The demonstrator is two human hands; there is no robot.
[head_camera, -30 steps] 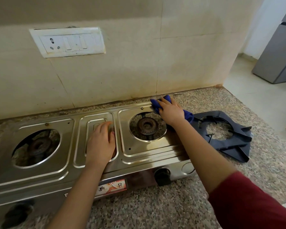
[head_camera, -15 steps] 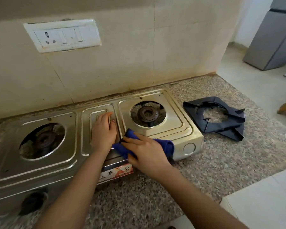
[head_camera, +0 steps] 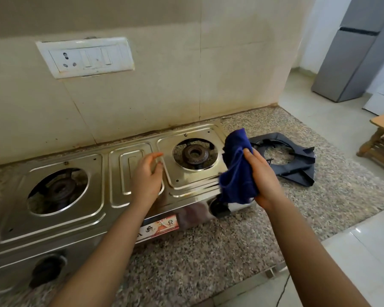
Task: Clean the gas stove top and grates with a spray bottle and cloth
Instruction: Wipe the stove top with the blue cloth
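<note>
Your right hand (head_camera: 262, 180) grasps a crumpled dark blue cloth (head_camera: 237, 167), lifted above the right end of the shiny steel two-burner gas stove (head_camera: 93, 202). Your left hand (head_camera: 148, 177) hovers released over its middle. The dangling cloth could snag the near black knob (head_camera: 218, 206).
</note>
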